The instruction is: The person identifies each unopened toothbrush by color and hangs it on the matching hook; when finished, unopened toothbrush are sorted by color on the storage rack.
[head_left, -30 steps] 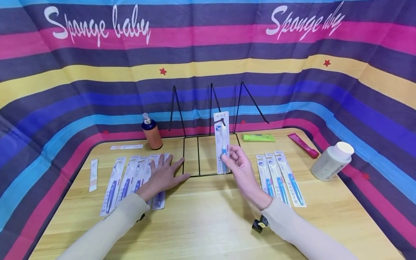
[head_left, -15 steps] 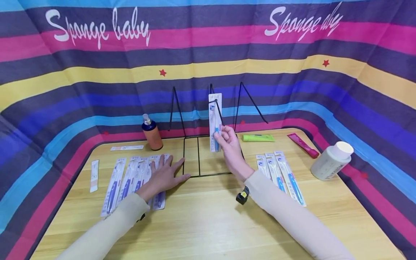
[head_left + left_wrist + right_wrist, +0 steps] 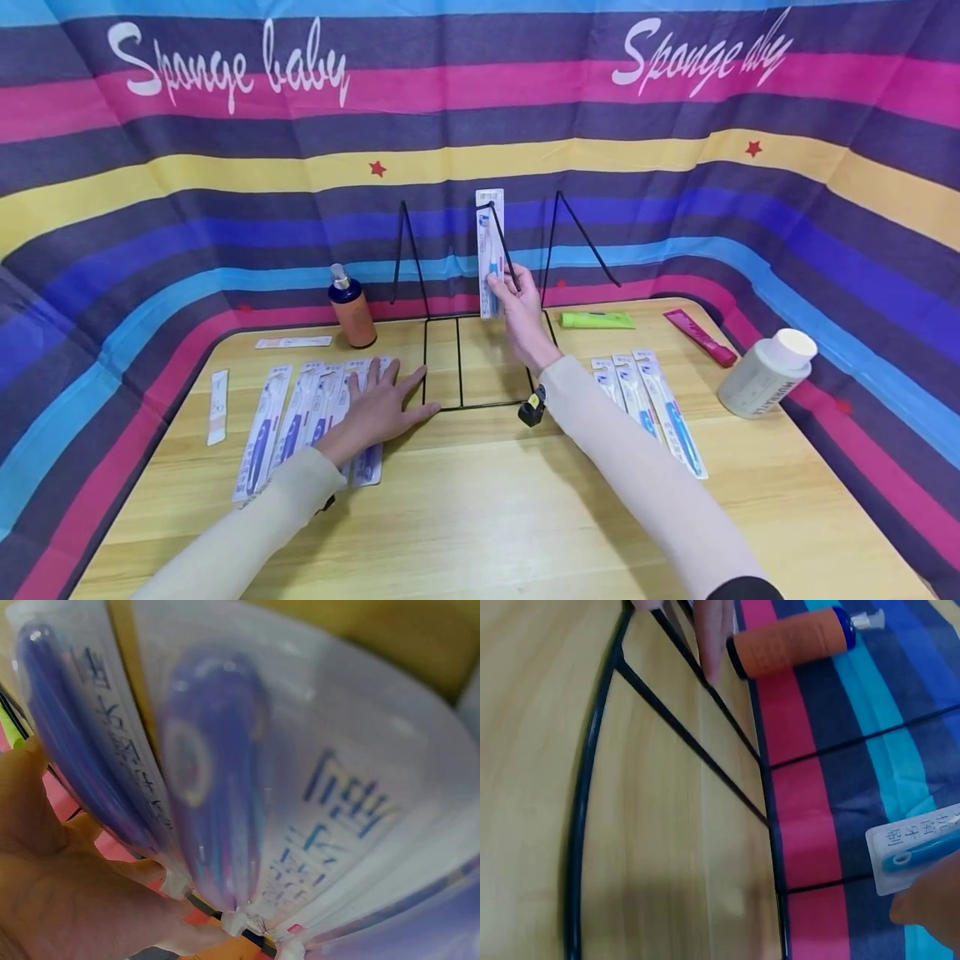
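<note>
My right hand pinches a packaged blue toothbrush and holds it upright at the middle prong of a black wire rack. The prong's bent tip is at the top of the card; whether it passes through the hanging hole I cannot tell. In the right wrist view the lower end of that package shows beside my thumb. My left hand rests with fingers spread over several packaged purple toothbrushes, its thumb and forefinger near the rack's base. The left wrist view shows purple handles close up.
Blue toothbrush packages lie right of the rack. An orange spray bottle, a green tube, a pink tube and a white bottle stand or lie around. Two slim sachets lie at left. Striped cloth surrounds the table.
My right hand has raised the blue toothbrush package and moved it away from me and slightly left, along the middle prong toward its upper bend. My left hand has stayed put.
</note>
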`<control>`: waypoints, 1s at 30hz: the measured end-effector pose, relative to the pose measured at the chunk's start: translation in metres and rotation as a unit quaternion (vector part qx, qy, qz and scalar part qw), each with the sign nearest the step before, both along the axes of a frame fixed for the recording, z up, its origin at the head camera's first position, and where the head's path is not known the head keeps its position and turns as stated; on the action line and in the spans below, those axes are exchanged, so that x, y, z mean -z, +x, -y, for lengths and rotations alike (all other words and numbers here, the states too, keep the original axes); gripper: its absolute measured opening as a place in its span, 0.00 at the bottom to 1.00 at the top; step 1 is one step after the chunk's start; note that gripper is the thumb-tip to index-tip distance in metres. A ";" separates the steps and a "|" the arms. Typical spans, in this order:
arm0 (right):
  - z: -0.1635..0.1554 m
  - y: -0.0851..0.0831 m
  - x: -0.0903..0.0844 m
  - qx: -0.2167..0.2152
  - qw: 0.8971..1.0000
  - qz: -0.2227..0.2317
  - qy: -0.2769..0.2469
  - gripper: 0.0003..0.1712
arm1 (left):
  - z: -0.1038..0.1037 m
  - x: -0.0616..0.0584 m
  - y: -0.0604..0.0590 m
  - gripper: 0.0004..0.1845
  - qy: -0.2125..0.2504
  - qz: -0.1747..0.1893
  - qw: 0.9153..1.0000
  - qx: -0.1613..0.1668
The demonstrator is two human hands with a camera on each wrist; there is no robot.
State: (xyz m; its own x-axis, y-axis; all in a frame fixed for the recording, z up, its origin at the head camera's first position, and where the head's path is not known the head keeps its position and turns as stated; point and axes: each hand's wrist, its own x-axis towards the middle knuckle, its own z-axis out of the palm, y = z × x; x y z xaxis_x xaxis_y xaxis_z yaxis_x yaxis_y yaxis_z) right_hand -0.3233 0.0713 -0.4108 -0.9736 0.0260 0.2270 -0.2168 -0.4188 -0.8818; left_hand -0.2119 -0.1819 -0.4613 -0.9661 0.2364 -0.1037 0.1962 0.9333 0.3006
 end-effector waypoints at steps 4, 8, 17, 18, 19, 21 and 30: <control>-0.005 -0.002 0.002 0.028 0.999 0.012 -0.014 0.20 | -0.002 0.000 -0.001 0.47 -0.003 -0.001 1.000 0.000; -0.014 0.006 0.002 0.046 0.998 0.026 -0.015 0.23 | -0.003 -0.001 0.000 0.47 -0.006 0.000 1.000 0.002; -0.059 0.057 -0.004 -0.044 0.999 -0.005 0.003 0.24 | 0.001 0.001 0.000 0.47 -0.003 -0.008 1.000 0.004; -0.067 0.063 -0.004 -0.051 0.998 -0.011 0.019 0.24 | 0.001 0.001 0.000 0.47 -0.003 -0.009 1.000 0.004; -0.076 0.069 -0.004 -0.056 0.998 -0.014 0.035 0.23 | 0.002 0.002 0.000 0.47 -0.003 -0.011 1.000 0.004; -0.095 0.082 -0.005 -0.058 0.996 -0.018 0.068 0.22 | 0.002 0.002 -0.001 0.47 -0.002 -0.013 1.000 0.005; -0.190 0.132 0.007 -0.026 0.994 0.003 0.110 0.19 | 0.001 0.002 0.001 0.47 0.001 -0.015 1.000 0.011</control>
